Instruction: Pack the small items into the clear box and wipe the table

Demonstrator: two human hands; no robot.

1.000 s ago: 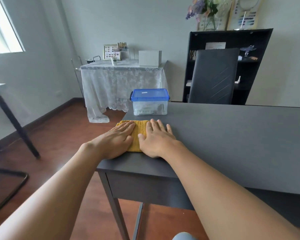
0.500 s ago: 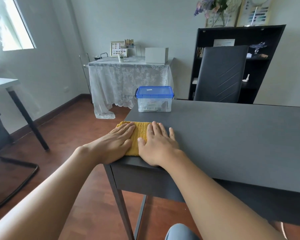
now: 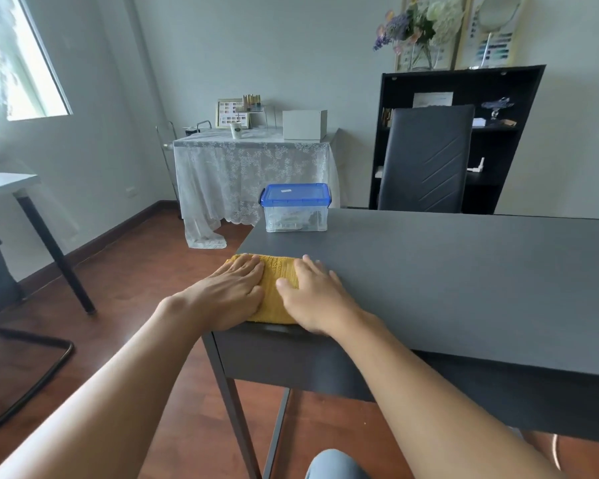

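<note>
A folded yellow cloth (image 3: pixel 278 292) lies at the near left corner of the dark grey table (image 3: pixel 464 281). My left hand (image 3: pixel 227 293) presses flat on the cloth's left part, fingers straight. My right hand (image 3: pixel 313 293) lies flat on its right part and on the table beside it. Behind the cloth, at the table's far left corner, stands the clear box (image 3: pixel 295 210) with its blue lid closed and small items dimly visible inside.
A black chair (image 3: pixel 427 159) stands behind the table in front of a black shelf (image 3: pixel 519 140). A lace-covered side table (image 3: pixel 253 174) is across the room. Another table's leg (image 3: pixel 54 254) and a black chair base (image 3: pixel 32 385) stand on the wooden floor at left.
The camera has tilted up a little and shifted. Both hands stay flat on the cloth at the table's left corner, with the cloth nearly where it was.
</note>
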